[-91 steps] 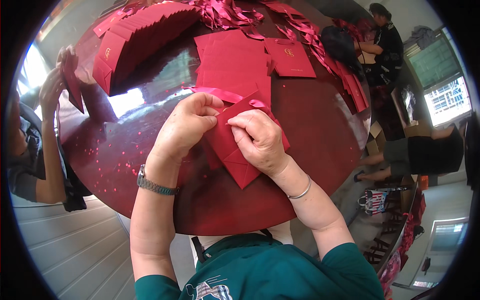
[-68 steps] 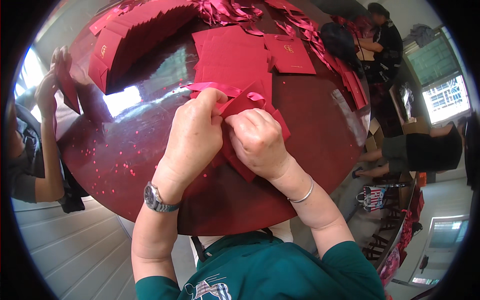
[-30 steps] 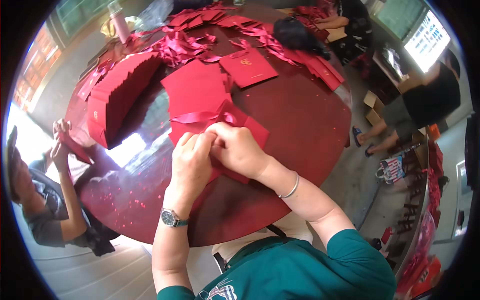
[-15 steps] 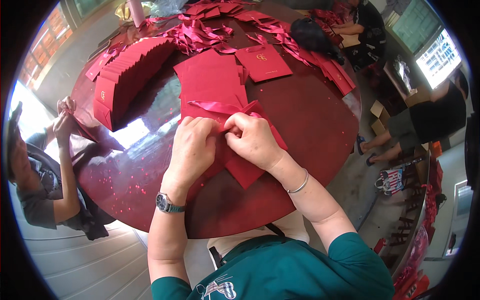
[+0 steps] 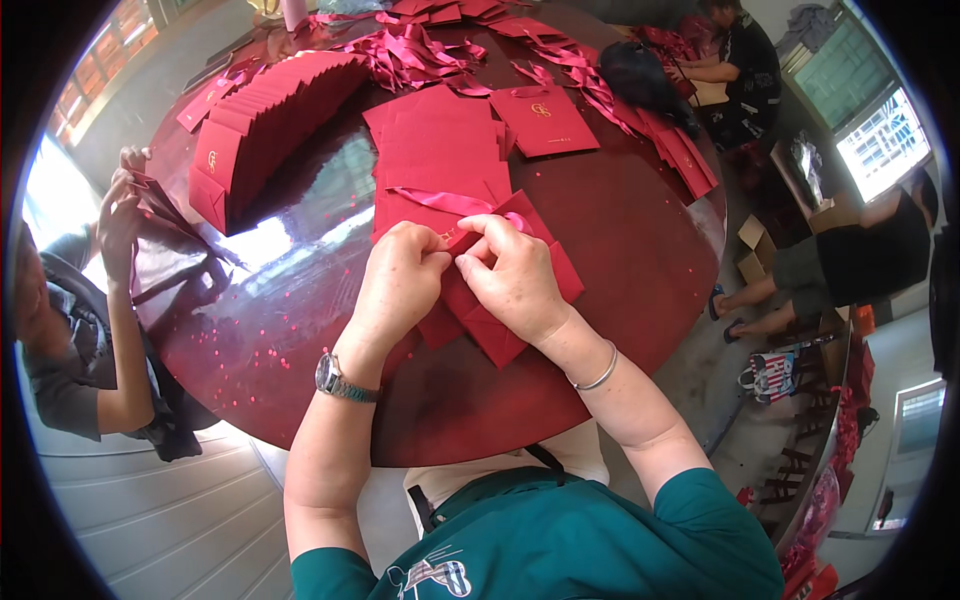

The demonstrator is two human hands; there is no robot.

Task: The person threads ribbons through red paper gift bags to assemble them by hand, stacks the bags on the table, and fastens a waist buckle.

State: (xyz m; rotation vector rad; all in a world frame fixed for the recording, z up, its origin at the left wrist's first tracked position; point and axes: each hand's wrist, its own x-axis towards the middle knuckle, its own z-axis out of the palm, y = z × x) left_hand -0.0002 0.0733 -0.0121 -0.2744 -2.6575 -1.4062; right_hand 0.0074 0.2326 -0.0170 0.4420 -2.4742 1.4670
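Both of my hands work close together at the edge of a red paper bag (image 5: 490, 325) lying in front of me on the round table. My left hand (image 5: 400, 280), with a watch on its wrist, is closed with thumb and fingertips pinching that edge. Bent fingers of my right hand (image 5: 515, 280) grip the same edge just to the right; the exact contact is partly hidden. A pink-red ribbon (image 5: 440, 200) lies loosely just beyond my fingertips and runs behind my right hand. Under and beyond it is a stack of flat red bags (image 5: 435, 140).
A long row of red bags (image 5: 275, 120) leans at the left, and heaped ribbons (image 5: 425, 60) lie at the back. One flat bag (image 5: 545, 120) and a black bundle (image 5: 640, 75) are farther right. At the left edge, a co-worker's hand (image 5: 120, 215) holds a dark red bag.
My right fingers have lifted and opened slightly from their tighter curl, while my left hand stays pinched at the edge. The whole view has shifted a little. The left co-worker's hands have moved.
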